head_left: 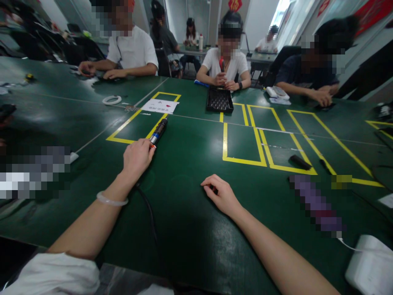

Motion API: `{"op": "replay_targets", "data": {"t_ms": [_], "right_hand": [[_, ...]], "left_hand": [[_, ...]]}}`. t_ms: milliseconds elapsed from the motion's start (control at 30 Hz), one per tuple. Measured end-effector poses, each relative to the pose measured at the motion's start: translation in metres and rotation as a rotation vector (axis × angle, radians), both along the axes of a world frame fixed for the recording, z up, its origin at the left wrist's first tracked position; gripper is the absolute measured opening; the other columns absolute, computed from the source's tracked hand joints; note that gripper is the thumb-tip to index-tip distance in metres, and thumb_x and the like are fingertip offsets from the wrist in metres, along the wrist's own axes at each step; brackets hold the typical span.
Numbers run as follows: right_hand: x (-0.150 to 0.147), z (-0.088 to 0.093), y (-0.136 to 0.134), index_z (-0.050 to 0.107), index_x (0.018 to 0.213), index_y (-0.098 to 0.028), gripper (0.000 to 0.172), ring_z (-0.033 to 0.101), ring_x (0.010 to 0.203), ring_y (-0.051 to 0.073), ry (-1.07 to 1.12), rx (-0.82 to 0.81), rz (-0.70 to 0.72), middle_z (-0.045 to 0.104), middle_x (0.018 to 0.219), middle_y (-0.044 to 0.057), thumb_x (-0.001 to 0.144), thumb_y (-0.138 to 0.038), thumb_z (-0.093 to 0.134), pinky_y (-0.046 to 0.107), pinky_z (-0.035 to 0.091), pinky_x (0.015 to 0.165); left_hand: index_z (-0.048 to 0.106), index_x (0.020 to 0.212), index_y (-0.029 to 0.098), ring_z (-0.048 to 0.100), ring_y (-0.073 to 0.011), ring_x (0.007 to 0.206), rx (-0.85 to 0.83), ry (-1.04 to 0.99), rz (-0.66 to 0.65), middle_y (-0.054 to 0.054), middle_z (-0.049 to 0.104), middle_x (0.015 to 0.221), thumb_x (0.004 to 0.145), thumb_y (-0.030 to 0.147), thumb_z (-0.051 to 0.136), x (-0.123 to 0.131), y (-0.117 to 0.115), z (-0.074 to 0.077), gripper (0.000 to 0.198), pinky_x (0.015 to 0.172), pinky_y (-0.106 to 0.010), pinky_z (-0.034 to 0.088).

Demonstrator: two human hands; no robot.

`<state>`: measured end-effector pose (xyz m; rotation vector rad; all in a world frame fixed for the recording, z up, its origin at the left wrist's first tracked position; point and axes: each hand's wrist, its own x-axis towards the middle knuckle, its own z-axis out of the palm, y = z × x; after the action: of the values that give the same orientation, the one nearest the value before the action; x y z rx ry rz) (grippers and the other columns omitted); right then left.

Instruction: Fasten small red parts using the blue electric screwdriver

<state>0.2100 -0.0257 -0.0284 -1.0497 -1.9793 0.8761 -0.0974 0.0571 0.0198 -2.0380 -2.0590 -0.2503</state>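
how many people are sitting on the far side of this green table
3: white-shirted person far left, second white-shirted person in the middle behind the black tray, dark-shirted person right. Others sit farther back.

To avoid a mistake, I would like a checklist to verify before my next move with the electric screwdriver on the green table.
1. Left hand grips the electric screwdriver firmly: cannot tell; it covers the near end.
2. Cable untangled: ok; it runs from under the left wrist toward the table edge, with no knot seen.
3. Right hand away from the tool: ok; it rests curled on the table.
4. Right hand empty: cannot tell.
5. Paper sheet clear of the tip: ok; it lies apart, farther off.
6. Black tray close by: not ok; it sits far across, by a co-worker's hands.
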Motion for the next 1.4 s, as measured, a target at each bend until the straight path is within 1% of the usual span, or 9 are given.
{"op": "replay_targets", "data": {"t_ms": [100, 267, 367, 467, 600, 767, 867, 1033, 1400], "right_hand": [[0.0, -0.001, 0.0, 0.065, 0.095, -0.019, 0.014, 0.06, 0.079, 0.014, 0.003, -0.007, 0.001, 0.062, 0.092, 0.004, 0.09, -0.014, 0.053, 0.026, 0.045, 0.068], [0.001, -0.005, 0.003, 0.064, 0.103, -0.02, 0.015, 0.059, 0.075, 0.014, 0.093, -0.114, -0.006, 0.064, 0.087, 0.003, 0.091, -0.02, 0.055, 0.026, 0.044, 0.065], [0.002, -0.005, 0.003, 0.059, 0.112, -0.019, 0.022, 0.06, 0.073, 0.013, 0.223, -0.238, 0.042, 0.067, 0.085, 0.002, 0.09, -0.025, 0.058, 0.026, 0.044, 0.066], [0.001, -0.003, 0.002, 0.061, 0.103, -0.019, 0.018, 0.059, 0.07, 0.013, 0.283, -0.293, 0.13, 0.068, 0.083, 0.002, 0.089, -0.029, 0.061, 0.026, 0.044, 0.065], [0.001, -0.001, 0.003, 0.061, 0.095, -0.019, 0.016, 0.055, 0.064, 0.012, 0.305, -0.31, 0.137, 0.066, 0.079, 0.001, 0.088, -0.033, 0.063, 0.026, 0.042, 0.062], [-0.001, -0.006, 0.004, 0.058, 0.096, -0.021, 0.018, 0.059, 0.072, 0.014, 0.374, -0.286, 0.073, 0.064, 0.083, 0.002, 0.086, -0.034, 0.065, 0.027, 0.045, 0.065], [-0.001, -0.009, 0.004, 0.057, 0.093, -0.022, 0.014, 0.057, 0.07, 0.013, 0.341, -0.232, 0.059, 0.061, 0.08, 0.0, 0.087, -0.032, 0.063, 0.027, 0.045, 0.063], [0.0, -0.007, 0.003, 0.055, 0.098, -0.021, 0.016, 0.058, 0.073, 0.013, 0.311, -0.207, 0.018, 0.061, 0.083, 0.001, 0.087, -0.03, 0.063, 0.027, 0.046, 0.066], [0.001, -0.007, 0.006, 0.059, 0.096, -0.02, 0.013, 0.061, 0.076, 0.014, 0.249, -0.198, 0.017, 0.065, 0.085, 0.001, 0.084, -0.021, 0.064, 0.029, 0.048, 0.071]], "left_hand": [[0.059, 0.107, 0.014, 0.061, -0.0283, 0.098, -0.025, -0.251, -0.104, -0.014, 0.065, 0.105, 0.094, 0.04, 0.04, 0.02, -0.007, 0.006, 0.034, 0.088, -0.04, 0.045], [0.057, 0.112, 0.014, 0.062, -0.0161, 0.08, -0.563, -0.944, -0.548, -0.005, 0.065, 0.087, 0.094, 0.045, 0.042, 0.073, -0.032, 0.0, 0.038, 0.076, -0.029, 0.049], [0.048, 0.131, 0.014, 0.058, -0.0125, 0.07, -0.804, -1.117, -0.652, -0.001, 0.061, 0.077, 0.094, 0.043, 0.045, 0.097, -0.047, -0.008, 0.047, 0.067, -0.024, 0.046], [0.038, 0.141, 0.016, 0.055, -0.0109, 0.065, -0.916, -1.172, -0.696, 0.002, 0.057, 0.069, 0.094, 0.043, 0.048, 0.106, -0.055, -0.015, 0.055, 0.063, -0.022, 0.043], [0.041, 0.138, 0.016, 0.057, -0.0114, 0.066, -0.922, -1.219, -0.68, 0.002, 0.059, 0.07, 0.094, 0.043, 0.048, 0.107, -0.056, -0.019, 0.052, 0.065, -0.023, 0.044], [0.054, 0.101, 0.013, 0.062, -0.0131, 0.073, -0.883, -1.362, -0.585, -0.005, 0.064, 0.085, 0.093, 0.045, 0.049, 0.106, -0.052, -0.024, 0.034, 0.073, -0.028, 0.048], [0.055, 0.096, 0.013, 0.062, -0.0136, 0.077, -0.885, -1.362, -0.601, -0.004, 0.065, 0.083, 0.087, 0.042, 0.06, 0.105, -0.053, -0.027, 0.031, 0.075, -0.028, 0.047], [0.057, 0.098, 0.014, 0.058, -0.0118, 0.075, -0.772, -1.219, -0.653, -0.001, 0.061, 0.08, 0.086, 0.04, 0.061, 0.105, -0.056, -0.025, 0.029, 0.071, -0.025, 0.045], [0.059, 0.1, 0.019, 0.062, -0.0168, 0.093, -0.517, -0.864, -0.757, -0.005, 0.065, 0.099, 0.087, 0.034, 0.058, 0.104, -0.059, -0.016, 0.019, 0.085, -0.029, 0.049]]}}
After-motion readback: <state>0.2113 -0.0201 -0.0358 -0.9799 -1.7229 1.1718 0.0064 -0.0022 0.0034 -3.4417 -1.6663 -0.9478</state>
